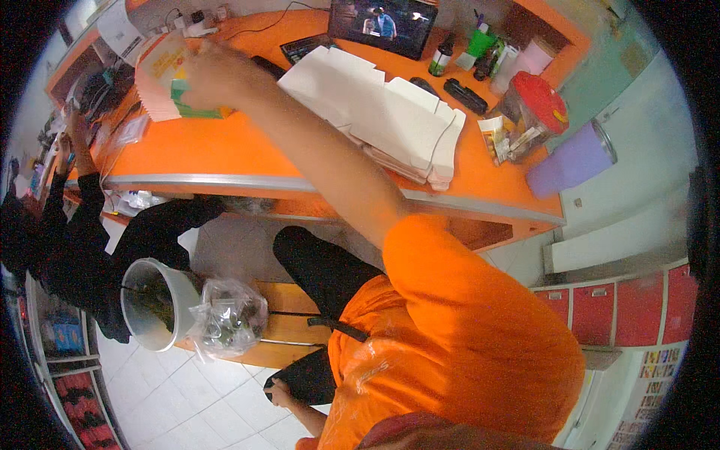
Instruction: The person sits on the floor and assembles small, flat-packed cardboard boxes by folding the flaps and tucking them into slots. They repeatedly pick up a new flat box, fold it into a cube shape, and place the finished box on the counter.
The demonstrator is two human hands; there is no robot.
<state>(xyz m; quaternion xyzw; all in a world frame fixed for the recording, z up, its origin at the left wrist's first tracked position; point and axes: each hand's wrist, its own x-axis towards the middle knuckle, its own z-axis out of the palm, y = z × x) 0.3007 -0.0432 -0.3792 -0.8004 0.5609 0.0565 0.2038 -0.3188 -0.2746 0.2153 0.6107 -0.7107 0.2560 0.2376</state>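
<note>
My right hand (206,75) reaches across the desk to its left part and lies over a stack of flat, colourful packets (159,94) with serrated edges. It touches the stack, but its fingers are blurred, so their grip cannot be made out. Low down, my left hand (279,391) rests on my black-trousered knee, holding nothing visible, its fingers laid over the cloth. Right of my reaching forearm, long white folded card pieces (375,109) lie piled on the orange desk (247,154).
Screen (384,26), bottle (441,56), red-lidded jar (534,105) and purple tumbler (571,159) stand along the desk. A white bucket (161,304) and clear plastic bag (227,319) are beside the wooden seat (289,300). At left sits another person in black (71,244).
</note>
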